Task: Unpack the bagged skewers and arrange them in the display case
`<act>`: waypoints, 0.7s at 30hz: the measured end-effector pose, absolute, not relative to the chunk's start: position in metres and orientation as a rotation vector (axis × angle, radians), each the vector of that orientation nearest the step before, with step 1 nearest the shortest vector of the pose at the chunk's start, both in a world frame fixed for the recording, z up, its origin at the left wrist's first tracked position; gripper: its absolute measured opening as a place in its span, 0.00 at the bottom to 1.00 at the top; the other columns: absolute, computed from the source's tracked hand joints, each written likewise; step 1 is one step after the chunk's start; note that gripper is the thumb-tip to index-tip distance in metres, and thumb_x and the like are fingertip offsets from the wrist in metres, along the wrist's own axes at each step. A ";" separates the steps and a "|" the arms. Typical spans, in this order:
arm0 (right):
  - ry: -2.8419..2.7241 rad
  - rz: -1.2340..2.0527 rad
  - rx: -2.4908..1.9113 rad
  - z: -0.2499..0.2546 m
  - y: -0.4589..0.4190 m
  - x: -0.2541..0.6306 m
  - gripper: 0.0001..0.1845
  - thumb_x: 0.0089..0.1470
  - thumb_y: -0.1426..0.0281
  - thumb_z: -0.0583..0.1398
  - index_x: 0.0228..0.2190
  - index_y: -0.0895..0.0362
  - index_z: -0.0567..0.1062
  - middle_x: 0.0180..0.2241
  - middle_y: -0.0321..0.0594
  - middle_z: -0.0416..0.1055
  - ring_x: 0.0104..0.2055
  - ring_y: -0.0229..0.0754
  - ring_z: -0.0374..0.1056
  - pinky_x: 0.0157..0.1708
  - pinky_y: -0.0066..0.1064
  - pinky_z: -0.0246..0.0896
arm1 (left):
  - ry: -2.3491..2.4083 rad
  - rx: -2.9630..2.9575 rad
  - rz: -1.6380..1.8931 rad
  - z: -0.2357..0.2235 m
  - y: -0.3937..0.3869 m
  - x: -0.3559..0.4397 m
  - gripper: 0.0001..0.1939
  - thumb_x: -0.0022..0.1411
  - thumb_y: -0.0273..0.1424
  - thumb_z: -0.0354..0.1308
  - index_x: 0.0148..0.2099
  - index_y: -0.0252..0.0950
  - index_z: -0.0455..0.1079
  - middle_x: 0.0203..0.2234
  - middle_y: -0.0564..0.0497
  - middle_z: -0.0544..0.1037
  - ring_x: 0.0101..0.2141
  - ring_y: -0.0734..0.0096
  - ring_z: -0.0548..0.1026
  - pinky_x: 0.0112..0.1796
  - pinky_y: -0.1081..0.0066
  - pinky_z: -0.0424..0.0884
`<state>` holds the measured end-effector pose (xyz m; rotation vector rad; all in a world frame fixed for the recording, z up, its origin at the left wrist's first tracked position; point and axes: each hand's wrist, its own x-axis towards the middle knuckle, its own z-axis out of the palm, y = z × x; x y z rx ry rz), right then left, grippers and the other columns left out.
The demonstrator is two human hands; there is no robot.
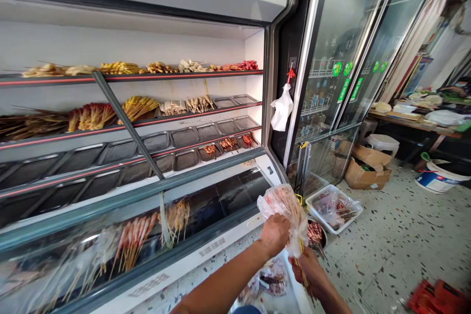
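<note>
A clear plastic bag (283,200) with pale reddish skewered food in it is held up in front of the display fridge (268,122). My left hand (274,233) is closed on the side of the bag, fingers bunched in the plastic. Lower down, my right hand (308,269) wraps round the bundle of wooden skewer sticks (303,279) coming out of the bag's bottom. Beneath my arms lie more bagged skewers (273,277) in a white tray (294,299). A metal bowl of meat skewers (315,233) stands just right of my hands.
Fridge shelves carry several skewer piles (136,108) and metal trays (186,136). A white bin of bagged skewers (334,228) sits on the speckled floor. Beyond are a cardboard box (368,176), a bucket (437,179) and a glass-door cooler (331,73). Red objects (437,298) lie lower right.
</note>
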<state>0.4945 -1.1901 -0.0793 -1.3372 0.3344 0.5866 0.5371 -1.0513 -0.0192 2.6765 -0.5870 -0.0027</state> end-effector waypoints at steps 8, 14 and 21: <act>0.296 0.553 -1.197 -0.040 -1.210 0.515 0.26 0.43 0.50 0.69 0.23 0.56 0.64 0.16 0.27 0.61 0.13 0.24 0.47 0.12 0.19 0.41 | 0.184 2.356 0.316 -0.022 -0.965 0.527 0.14 0.51 0.18 0.51 0.39 0.35 0.71 0.41 0.43 0.75 0.45 0.60 0.73 0.49 0.63 0.67; 0.217 0.594 -1.278 -0.021 -1.213 0.511 0.29 0.39 0.49 0.70 0.22 0.55 0.62 0.12 0.23 0.52 0.12 0.25 0.44 0.12 0.22 0.38 | 0.408 1.618 0.007 -0.035 -0.897 0.496 0.15 0.50 0.36 0.58 0.41 0.38 0.71 0.29 0.49 0.75 0.32 0.61 0.75 0.35 0.63 0.71; 0.119 0.695 -1.299 -0.005 -1.209 0.504 0.29 0.38 0.50 0.71 0.25 0.55 0.63 0.15 0.23 0.57 0.14 0.25 0.44 0.12 0.21 0.39 | 0.248 1.165 -0.041 0.010 -0.858 0.503 0.38 0.48 0.47 0.68 0.61 0.45 0.66 0.62 0.41 0.66 0.58 0.45 0.68 0.47 0.53 0.72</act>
